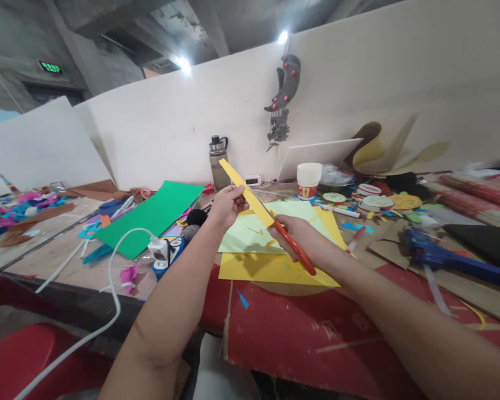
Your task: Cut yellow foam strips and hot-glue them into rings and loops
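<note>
My left hand pinches a narrow yellow paper strip, held up at a slant above the table. My right hand is wrapped round the handles of red-handled scissors. Their blades lie along the strip, and part of the metal is hidden behind it. Beneath both hands rest a pale green sheet and a yellow sheet, with thin yellow offcuts on the green one.
A green sheet and a white charger with its cable lie left. Behind stand a water bottle and stacked paper cups. A blue glue gun and a red-handled knife are right. Red board covers the front edge.
</note>
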Demonstrator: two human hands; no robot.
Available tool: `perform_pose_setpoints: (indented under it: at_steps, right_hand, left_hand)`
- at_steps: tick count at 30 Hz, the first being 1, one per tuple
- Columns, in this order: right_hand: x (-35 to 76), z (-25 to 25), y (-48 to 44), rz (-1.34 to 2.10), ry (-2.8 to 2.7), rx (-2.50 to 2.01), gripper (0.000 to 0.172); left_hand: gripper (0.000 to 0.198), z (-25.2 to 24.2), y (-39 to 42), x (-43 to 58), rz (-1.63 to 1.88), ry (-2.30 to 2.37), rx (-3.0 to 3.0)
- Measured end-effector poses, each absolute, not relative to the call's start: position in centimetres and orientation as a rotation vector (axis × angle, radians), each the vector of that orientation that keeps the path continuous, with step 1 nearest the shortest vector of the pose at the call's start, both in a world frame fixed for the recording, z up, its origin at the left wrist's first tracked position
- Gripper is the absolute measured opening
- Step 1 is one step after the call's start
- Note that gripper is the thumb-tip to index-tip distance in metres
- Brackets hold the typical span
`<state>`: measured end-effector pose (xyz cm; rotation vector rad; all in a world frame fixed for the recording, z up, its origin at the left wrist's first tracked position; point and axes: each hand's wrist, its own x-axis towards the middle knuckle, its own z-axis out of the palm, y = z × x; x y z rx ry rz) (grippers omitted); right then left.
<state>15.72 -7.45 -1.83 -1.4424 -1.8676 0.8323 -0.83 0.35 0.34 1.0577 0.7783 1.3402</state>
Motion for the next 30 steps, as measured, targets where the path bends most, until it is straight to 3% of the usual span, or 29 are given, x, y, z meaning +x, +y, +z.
perform_pose_setpoints:
  at_steps: [10,17,24,30]
  right_hand:
    - [16.0,-1.9,-7.3,0.839,-1.925,-1.416,0.013]
    - [16.2,-2.3,-6.8,1.055,-1.858,-1.452,0.017]
    - [16.1,-2.4,-6.6,1.140,-1.715,-1.464,0.005]
    - [15.9,-1.9,-6.8,1.130,-1.697,-1.481,0.009]
  left_hand:
    - [0.017,0.0,0.6,-0.8,1.308,0.762,1.042]
    - [0.016,-0.1,0.7,-0.7,1.289,0.820,1.077]
    - [0.022,-0.5,-0.2,0.6,1.209,0.834,1.181]
    - [0.020,-0.5,-0.4,0.9,1.207,0.817,1.180]
